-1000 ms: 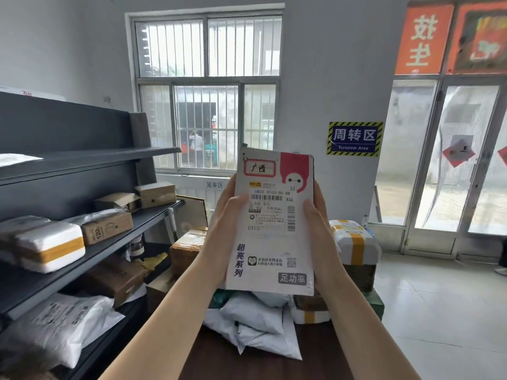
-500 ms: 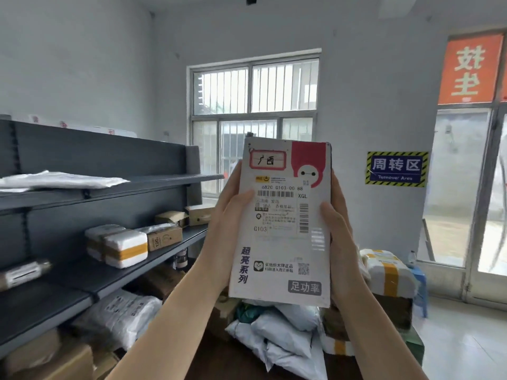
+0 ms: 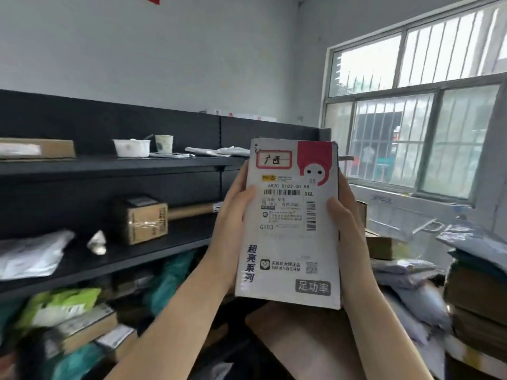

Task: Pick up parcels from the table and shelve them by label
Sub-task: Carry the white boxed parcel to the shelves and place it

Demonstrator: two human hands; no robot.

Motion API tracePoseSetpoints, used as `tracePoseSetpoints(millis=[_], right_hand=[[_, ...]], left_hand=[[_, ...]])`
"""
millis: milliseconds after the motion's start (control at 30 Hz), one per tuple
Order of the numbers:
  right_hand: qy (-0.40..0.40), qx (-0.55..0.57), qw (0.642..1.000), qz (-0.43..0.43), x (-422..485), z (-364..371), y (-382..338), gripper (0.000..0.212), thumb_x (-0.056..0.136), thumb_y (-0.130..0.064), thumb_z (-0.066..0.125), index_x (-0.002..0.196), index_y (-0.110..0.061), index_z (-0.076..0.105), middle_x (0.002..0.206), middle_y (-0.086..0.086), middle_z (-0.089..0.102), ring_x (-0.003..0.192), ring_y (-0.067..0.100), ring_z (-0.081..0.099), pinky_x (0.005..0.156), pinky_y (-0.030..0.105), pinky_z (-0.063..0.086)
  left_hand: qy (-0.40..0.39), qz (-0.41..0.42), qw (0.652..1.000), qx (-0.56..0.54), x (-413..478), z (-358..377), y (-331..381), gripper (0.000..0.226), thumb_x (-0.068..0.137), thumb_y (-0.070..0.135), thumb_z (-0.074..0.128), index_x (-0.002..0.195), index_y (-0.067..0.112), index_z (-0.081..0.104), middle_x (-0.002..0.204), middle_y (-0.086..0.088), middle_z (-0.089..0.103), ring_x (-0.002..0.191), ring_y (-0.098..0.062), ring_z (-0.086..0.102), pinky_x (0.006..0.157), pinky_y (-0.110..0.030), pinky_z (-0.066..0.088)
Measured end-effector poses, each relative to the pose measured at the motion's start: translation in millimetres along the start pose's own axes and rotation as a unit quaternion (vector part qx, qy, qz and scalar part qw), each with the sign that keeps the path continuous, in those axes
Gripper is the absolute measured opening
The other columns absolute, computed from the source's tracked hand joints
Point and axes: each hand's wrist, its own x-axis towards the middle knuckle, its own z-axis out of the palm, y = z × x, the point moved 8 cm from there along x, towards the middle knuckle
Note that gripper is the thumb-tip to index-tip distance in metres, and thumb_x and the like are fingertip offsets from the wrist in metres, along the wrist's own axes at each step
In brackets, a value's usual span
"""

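Parcel (image 3: pixel 290 223), white, stands upright between my hands in front of the dark shelves (image 3: pixel 115 163), label facing me. My left hand (image 3: pixel 233 212) clasps its left edge with the thumb over the front; my right hand (image 3: pixel 343 215) clasps the right edge likewise. A brown box (image 3: pixel 145 220) sits on the middle shelf; the lower shelf's parcels are blurred, perhaps soft bags.

White walls (image 3: pixel 164 50); dark metal shelving (image 3: pixel 109 163) along the left wall; barred window (image 3: pixel 411 119) at right admitting daylight.
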Motion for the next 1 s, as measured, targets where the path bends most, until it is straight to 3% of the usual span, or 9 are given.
tracePoseSetpoints(millis=[100, 200, 367, 467, 567, 667, 800, 933, 1000], right_hand=[[-0.046, 0.035, 0.998, 0.025, -15, 68, 16, 0.057, 0.096, -0.024, 0.047, 0.152, -0.030, 0.040, 0.141, 0.010, 0.063, 0.122, 0.035, 0.065, 0.090, 0.050, 0.060], [-0.098, 0.056, 0.993, 0.031, -29, 146, 23, 0.058, 0.096, -0.026, 0.046, 0.154, -0.027, 0.037, 0.143, 0.012, 0.060, 0.125, 0.037, 0.063, 0.098, 0.060, 0.053], [-0.177, 0.119, 0.976, 0.049, -64, 283, 38, 0.057, 0.096, -0.026, 0.046, 0.152, -0.028, 0.039, 0.141, 0.012, 0.063, 0.123, 0.035, 0.065, 0.095, 0.053, 0.058], [-0.221, 0.147, 0.962, 0.061, -94, 372, 54, 0.056, 0.097, -0.025, 0.046, 0.152, -0.029, 0.039, 0.142, 0.012, 0.062, 0.125, 0.035, 0.064, 0.098, 0.058, 0.054], [-0.246, 0.184, 0.948, 0.078, -130, 466, 74, 0.054, 0.097, -0.025, 0.046, 0.151, -0.032, 0.042, 0.144, 0.008, 0.061, 0.128, 0.034, 0.061, 0.102, 0.059, 0.052], [-0.282, 0.202, 0.934, 0.088, -172, 564, 90, 0.052, 0.099, -0.024, 0.046, 0.151, -0.031, 0.042, 0.145, 0.008, 0.060, 0.129, 0.034, 0.060, 0.102, 0.059, 0.051], [-0.307, 0.244, 0.910, 0.130, -235, 684, 113, 0.053, 0.098, -0.024, 0.047, 0.151, -0.033, 0.043, 0.146, 0.007, 0.060, 0.129, 0.033, 0.061, 0.103, 0.064, 0.048], [-0.341, 0.270, 0.887, 0.157, -284, 784, 126, 0.053, 0.097, -0.024, 0.048, 0.149, -0.035, 0.045, 0.144, 0.005, 0.061, 0.129, 0.032, 0.061, 0.105, 0.063, 0.047], [-0.360, 0.276, 0.876, 0.161, -303, 828, 132, 0.053, 0.096, -0.026, 0.050, 0.148, -0.038, 0.046, 0.141, 0.002, 0.064, 0.125, 0.029, 0.064, 0.100, 0.058, 0.053]], left_hand=[[0.052, 0.027, 0.997, 0.051, -42, -44, 54, 0.040, 0.103, 0.021, 0.042, 0.133, 0.040, 0.060, 0.125, -0.006, 0.073, 0.114, -0.024, 0.070, 0.083, -0.038, 0.060], [0.100, 0.062, 0.987, 0.107, -85, -84, 118, 0.045, 0.103, 0.020, 0.042, 0.146, 0.032, 0.049, 0.127, -0.006, 0.072, 0.115, -0.024, 0.069, 0.085, -0.037, 0.059], [0.167, 0.116, 0.961, 0.189, -165, -148, 227, 0.039, 0.102, 0.021, 0.043, 0.133, 0.037, 0.060, 0.123, -0.004, 0.074, 0.111, -0.022, 0.071, 0.079, -0.031, 0.060], [0.221, 0.129, 0.943, 0.212, -225, -196, 288, 0.037, 0.102, 0.024, 0.045, 0.130, 0.041, 0.062, 0.126, -0.002, 0.073, 0.115, -0.022, 0.070, 0.081, -0.033, 0.060], [0.268, 0.134, 0.918, 0.261, -290, -245, 357, 0.041, 0.102, 0.024, 0.045, 0.139, 0.035, 0.055, 0.130, -0.003, 0.071, 0.119, -0.024, 0.067, 0.088, -0.038, 0.058], [0.304, 0.151, 0.887, 0.312, -359, -286, 426, 0.038, 0.101, 0.023, 0.044, 0.134, 0.035, 0.059, 0.126, -0.001, 0.072, 0.116, -0.021, 0.069, 0.085, -0.034, 0.059], [0.356, 0.160, 0.851, 0.351, -450, -338, 511, 0.040, 0.100, 0.022, 0.046, 0.138, 0.029, 0.057, 0.132, -0.007, 0.068, 0.121, -0.024, 0.066, 0.093, -0.041, 0.057], [0.431, 0.172, 0.814, 0.349, -529, -386, 575, 0.053, 0.091, 0.032, 0.057, 0.143, 0.030, 0.049, 0.135, 0.001, 0.066, 0.117, -0.014, 0.068, 0.084, -0.031, 0.059], [0.457, 0.177, 0.797, 0.352, -561, -409, 603, 0.051, 0.090, 0.033, 0.057, 0.141, 0.030, 0.050, 0.134, 0.000, 0.067, 0.116, -0.016, 0.068, 0.086, -0.034, 0.059]])
